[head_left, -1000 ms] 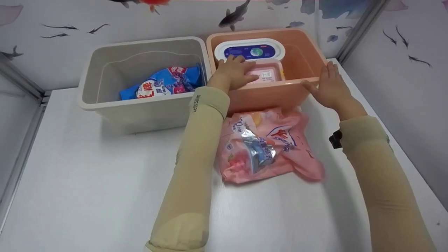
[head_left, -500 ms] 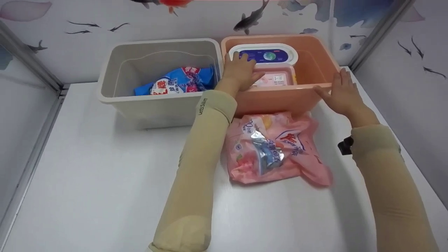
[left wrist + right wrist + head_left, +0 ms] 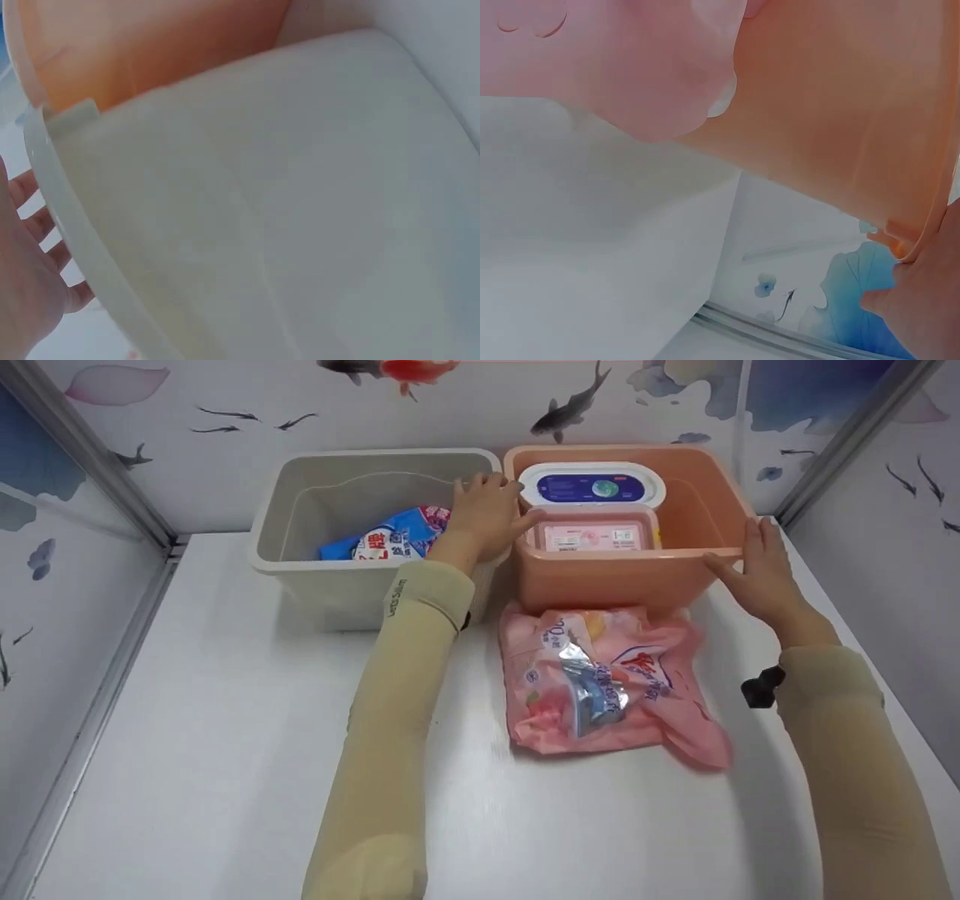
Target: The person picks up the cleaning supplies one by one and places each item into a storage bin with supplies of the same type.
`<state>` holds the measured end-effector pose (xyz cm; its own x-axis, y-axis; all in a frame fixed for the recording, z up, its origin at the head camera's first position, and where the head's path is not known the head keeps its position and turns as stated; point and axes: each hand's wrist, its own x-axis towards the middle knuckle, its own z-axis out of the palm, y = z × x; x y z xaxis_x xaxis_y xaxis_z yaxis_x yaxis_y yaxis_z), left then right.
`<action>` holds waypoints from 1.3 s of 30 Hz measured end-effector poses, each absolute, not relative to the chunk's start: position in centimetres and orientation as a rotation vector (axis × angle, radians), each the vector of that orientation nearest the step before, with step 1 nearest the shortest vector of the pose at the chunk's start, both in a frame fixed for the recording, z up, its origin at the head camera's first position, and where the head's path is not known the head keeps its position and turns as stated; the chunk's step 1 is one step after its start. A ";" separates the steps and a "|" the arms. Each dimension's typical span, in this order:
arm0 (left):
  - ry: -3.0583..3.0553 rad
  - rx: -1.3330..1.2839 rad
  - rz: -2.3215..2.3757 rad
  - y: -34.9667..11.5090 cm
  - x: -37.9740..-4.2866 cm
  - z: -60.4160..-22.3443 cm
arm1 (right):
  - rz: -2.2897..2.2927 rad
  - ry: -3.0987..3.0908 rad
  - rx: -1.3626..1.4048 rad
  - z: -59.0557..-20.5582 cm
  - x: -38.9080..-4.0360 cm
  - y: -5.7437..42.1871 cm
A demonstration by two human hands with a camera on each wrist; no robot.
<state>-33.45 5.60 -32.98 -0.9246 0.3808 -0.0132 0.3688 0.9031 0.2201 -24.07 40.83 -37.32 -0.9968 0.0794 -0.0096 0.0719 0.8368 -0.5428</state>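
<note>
In the head view, my left hand lies over the right end of the grey bin, fingers spread. The left wrist view has those fingers along the outside of the grey rim. At the right front corner of the orange bin, my right hand rests with straight fingers on the outer side and its thumb near the front rim. Inside the orange bin are a white oval-lidded tub with a dark blue label and a pink box. A blue printed bag lies in the grey bin, partly hidden by my left hand.
A pink printed bag lies on the white table, right against the front of the orange bin. Walls with painted fish and metal corner posts enclose the table behind and at both sides.
My left hand has moved left, from over the tub and pink box to the grey bin's right rim. My right hand stays at the orange bin's corner. The head view has shifted left.
</note>
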 end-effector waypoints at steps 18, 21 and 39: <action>3.111 0.552 0.359 -3.4 -31.5 -33.2 | 0.794 -2.966 -0.018 -37.3 -23.4 39.9; 3.134 0.541 0.350 -5.1 -31.1 -33.7 | 0.798 -2.959 0.000 -37.5 -23.3 39.8; 3.199 0.311 0.422 -13.8 -29.1 -34.8 | 0.759 -2.786 0.214 -37.8 -22.0 38.1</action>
<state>-29.10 -13.80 -34.83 -0.9767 0.1757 0.1231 0.2016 0.9478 0.2470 -21.99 38.12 -37.80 -0.9591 -0.0765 0.2727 -0.2042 0.8540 -0.4786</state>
